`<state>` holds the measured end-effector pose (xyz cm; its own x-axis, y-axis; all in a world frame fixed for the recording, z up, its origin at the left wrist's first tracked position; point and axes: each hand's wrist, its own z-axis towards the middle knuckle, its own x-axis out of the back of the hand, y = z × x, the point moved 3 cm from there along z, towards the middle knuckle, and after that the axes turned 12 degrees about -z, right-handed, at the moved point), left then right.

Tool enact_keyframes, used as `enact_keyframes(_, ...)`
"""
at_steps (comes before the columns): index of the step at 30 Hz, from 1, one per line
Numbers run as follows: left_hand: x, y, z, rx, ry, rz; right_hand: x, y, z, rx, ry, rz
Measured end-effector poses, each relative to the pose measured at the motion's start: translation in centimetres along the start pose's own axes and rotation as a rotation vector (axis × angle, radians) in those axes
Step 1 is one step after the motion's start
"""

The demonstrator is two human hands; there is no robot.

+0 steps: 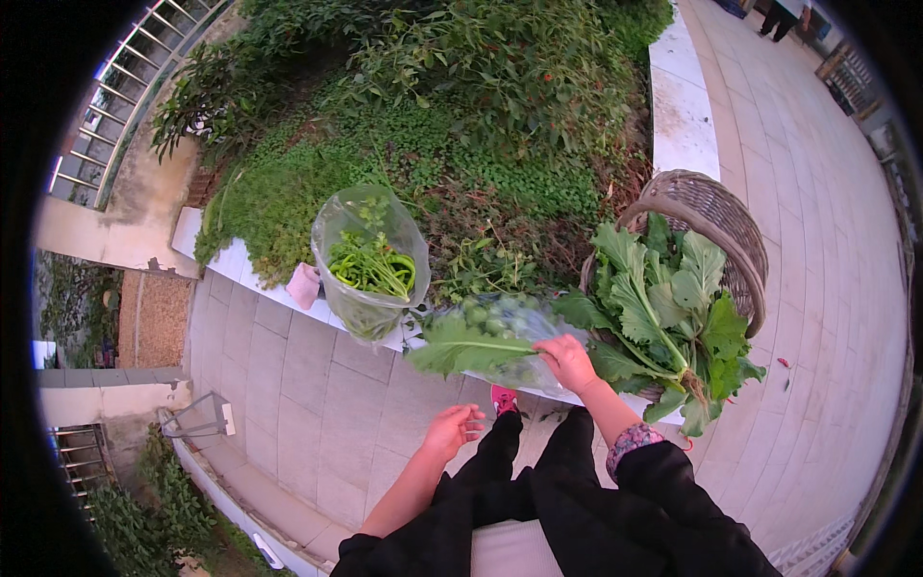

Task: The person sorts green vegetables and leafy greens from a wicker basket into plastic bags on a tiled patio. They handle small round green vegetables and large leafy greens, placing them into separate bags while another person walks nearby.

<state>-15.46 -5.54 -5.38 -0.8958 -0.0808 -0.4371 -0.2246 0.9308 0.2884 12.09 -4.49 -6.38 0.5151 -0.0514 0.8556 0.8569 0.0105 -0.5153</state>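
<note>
My right hand (567, 363) pinches the stem end of a large green leaf (469, 353), which points left over the white ledge. My left hand (453, 430) is held low over the paving, empty, with its fingers loosely apart. Beneath and behind the leaf lies a clear plastic bag (537, 324) of round green vegetables (484, 315), partly covered. To the right a wicker basket (721, 209) lies tipped, with a bundle of leafy greens (649, 288) spilling from its mouth. An upright clear plastic bag (371, 317) at the left contains green peppers (395, 270) and leafy herbs (364, 245).
A pink cloth (303, 285) rests on the white ledge (681, 94) of the planted bed (505, 137). Tiled paving (332, 404) runs along the near side. A metal-framed object (198, 418) stands at the left. Another person (786, 16) stands far off at upper right.
</note>
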Motion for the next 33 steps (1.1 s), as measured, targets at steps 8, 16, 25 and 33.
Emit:
enact_keyframes(8, -0.9, -0.8, 0.5, 0.024, 0.018, 0.012, -2.0, 3.3, -0.8, -0.128, -0.144, -0.299)
enact_keyframes(16, -3.4, -1.3, 2.2, 0.055, -0.011, 0.029, 6.7, 0.9, -3.1, -0.251, 0.049, -0.143)
enact_keyframes(25, -12.8, -3.1, 3.5, 0.094, -0.134, 0.180, 15.3, 15.3, -14.2, -0.916, -0.226, -0.058)
enact_keyframes(33, -21.7, -6.7, 3.5, 0.045, -0.190, 0.563, 14.9, 12.9, -13.5, -0.697, -0.731, -0.215)
